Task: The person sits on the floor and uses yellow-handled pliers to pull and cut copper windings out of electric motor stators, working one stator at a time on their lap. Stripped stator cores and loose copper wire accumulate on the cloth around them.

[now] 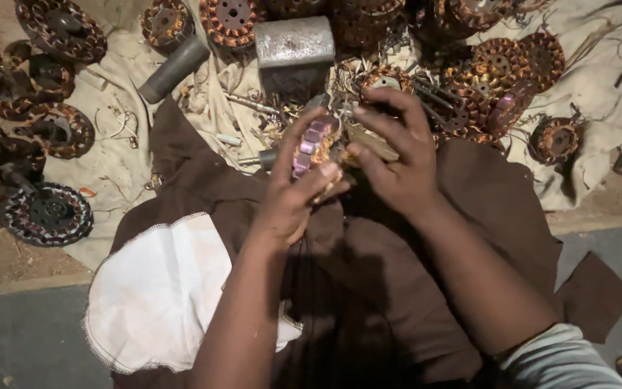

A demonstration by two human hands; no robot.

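My left hand (293, 191) and my right hand (394, 155) both grip one round motor stator (314, 142) with copper windings and a pinkish laminated rim, held above my lap. The left fingers wrap its near side. The right fingers curl over its far side. A brown cloth (484, 209) covers my legs under the hands, and part of the stator is hidden by my fingers.
Several wound stators lie on a pale sheet (120, 166), some at the left (48, 212) and more at the top right (502, 65). A grey metal block (294, 41) and a dark cylinder (174, 70) lie ahead. A white cloth pocket (160, 288) lies lower left.
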